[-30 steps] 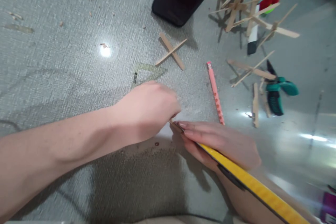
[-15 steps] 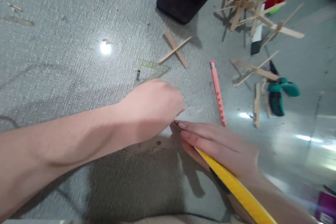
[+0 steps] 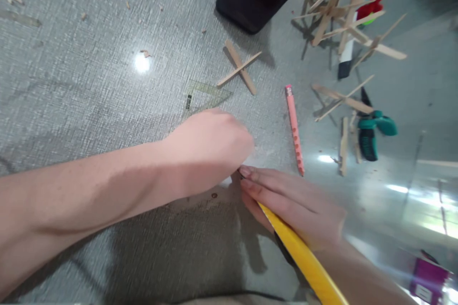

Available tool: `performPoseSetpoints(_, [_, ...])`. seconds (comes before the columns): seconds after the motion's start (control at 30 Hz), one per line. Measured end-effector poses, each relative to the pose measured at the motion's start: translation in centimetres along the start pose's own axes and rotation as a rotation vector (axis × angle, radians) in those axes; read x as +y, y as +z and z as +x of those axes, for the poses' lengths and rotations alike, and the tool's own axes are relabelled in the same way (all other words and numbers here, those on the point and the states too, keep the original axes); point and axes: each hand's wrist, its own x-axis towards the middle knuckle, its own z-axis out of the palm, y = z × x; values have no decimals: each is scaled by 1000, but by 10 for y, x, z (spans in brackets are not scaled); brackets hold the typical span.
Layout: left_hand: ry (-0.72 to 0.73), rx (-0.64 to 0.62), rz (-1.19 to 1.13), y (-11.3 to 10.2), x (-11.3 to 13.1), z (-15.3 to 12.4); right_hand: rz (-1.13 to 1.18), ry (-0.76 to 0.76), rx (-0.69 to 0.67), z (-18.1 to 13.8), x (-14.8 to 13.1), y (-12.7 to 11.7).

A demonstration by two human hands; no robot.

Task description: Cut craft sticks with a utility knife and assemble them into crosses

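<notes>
My left hand [image 3: 211,150] is closed, knuckles up, over the table in the middle of the view; its fingertips and whatever they pinch are hidden. Right beside it, my right hand [image 3: 286,195] is wrapped round a long yellow-and-black tool [image 3: 304,252]. The tool runs from under the fingers to the bottom edge, and its kind does not show. The right fingertips meet the left hand near a small dark tip, too hidden to name. Just beyond the left hand lies a clear set square [image 3: 209,93]. A pink pencil [image 3: 294,131] lies to the right.
Two crossed wooden sticks [image 3: 239,67] lie ahead, below a black phone [image 3: 257,0]. At right are green-handled pliers [image 3: 372,133], more sticks [image 3: 343,145] and a stick structure [image 3: 343,5]. A purple item [image 3: 429,279] sits bottom right. Wood scraps are scattered at left.
The view has shifted slightly, so things on the right appear further left. Both hands stay together in nearly the same place, with the right still round the yellow-and-black tool.
</notes>
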Motion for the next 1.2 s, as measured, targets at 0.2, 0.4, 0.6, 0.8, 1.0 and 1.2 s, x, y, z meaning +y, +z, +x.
performPoseSetpoints(0.2, [-12,-53,-10,-4,1,2,-23,-35,-13,-1,2,0])
performPoseSetpoints(0.4, [-34,-105,-16,-8,3,1,-30,-113,-97,7,7,-8])
performPoseSetpoints(0.6, [-5,-59,19,-5,1,0,-4,-51,-69,10,12,-8])
performPoseSetpoints(0.8, [37,3,15,0,-5,1,8,-46,-20,14,13,0])
performPoseSetpoints(1.0, [81,93,-2,6,-11,-1,22,15,59,18,12,6])
performPoseSetpoints(1.2, [76,102,-21,7,-13,-4,49,116,152,15,4,13])
